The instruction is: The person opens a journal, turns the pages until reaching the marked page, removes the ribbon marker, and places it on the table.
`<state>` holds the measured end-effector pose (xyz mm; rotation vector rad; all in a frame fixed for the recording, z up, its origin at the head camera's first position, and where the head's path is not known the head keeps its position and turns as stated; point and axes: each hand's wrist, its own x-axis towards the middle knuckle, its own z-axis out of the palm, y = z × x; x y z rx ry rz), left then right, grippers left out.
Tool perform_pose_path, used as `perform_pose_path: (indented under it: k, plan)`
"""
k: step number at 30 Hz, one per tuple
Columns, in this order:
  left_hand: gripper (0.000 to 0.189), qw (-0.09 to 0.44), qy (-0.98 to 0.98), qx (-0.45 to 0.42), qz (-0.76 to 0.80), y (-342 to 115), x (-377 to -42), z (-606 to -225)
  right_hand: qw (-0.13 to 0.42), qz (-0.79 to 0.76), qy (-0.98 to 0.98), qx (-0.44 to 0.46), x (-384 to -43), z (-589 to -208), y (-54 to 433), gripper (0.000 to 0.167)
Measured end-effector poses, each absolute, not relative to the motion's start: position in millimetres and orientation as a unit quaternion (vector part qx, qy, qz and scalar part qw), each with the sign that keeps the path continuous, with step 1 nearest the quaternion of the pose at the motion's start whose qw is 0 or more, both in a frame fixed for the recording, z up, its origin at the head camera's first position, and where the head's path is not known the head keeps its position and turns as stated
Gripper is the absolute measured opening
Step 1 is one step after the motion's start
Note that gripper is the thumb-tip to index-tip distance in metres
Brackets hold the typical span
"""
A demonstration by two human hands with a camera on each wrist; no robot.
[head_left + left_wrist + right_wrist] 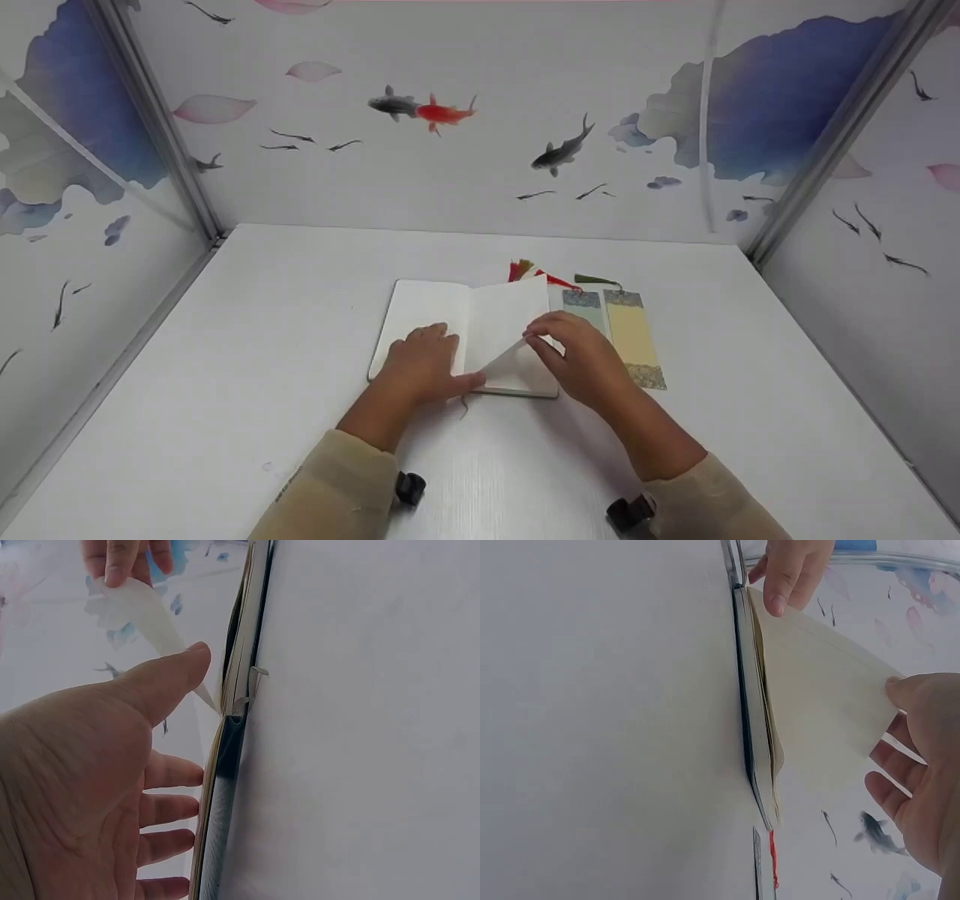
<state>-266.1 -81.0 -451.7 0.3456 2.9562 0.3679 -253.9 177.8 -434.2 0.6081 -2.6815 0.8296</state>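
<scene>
An open notebook (427, 300) with blank pages lies on the white table. My left hand (425, 365) rests spread on its left page, thumb reaching across to the lower part of the spine. With thumb and fingers my right hand (581, 352) pinches the corner of a lifted page (825, 690), which rises slanted off the right-hand stack. The right wrist view shows that page raised between both hands. A thin ribbon (464, 407) sticks out below the spine. In the left wrist view the notebook's dark cover (229, 754) is seen edge-on beside the left fingertips.
Right of the notebook lie a yellow bookmark (630, 330) and a pale green bookmark (582, 306), partly behind the right hand. Red tassels (517, 270) and a dark green tassel (596, 280) lie beyond them. Printed panels (480, 172) enclose the table's back and sides.
</scene>
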Motion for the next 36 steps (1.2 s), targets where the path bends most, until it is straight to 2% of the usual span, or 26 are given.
perform_pose_path:
  k: [12,19,29,36]
  plan:
    - [0.083,0.058,0.985,0.111,0.116,-78.8,-265.2,-448.2,0.118,0.28,-0.935,0.182,-250.9,-428.5,179.3,0.037]
    - [0.091,0.039,0.986,0.107,0.119,-79.0,-267.6,-452.6,0.124,0.285,-0.933,0.183,-252.5,-430.3,180.7,0.042]
    - [0.117,-0.044,0.979,0.086,0.18,-77.9,-270.5,-452.2,0.043,0.278,-0.947,0.153,-256.8,-435.9,180.4,0.049]
    - [0.114,-0.066,0.982,0.091,0.151,-77.1,-270.2,-452.4,-0.03,0.258,-0.953,0.159,-259.7,-440.9,182.1,0.06]
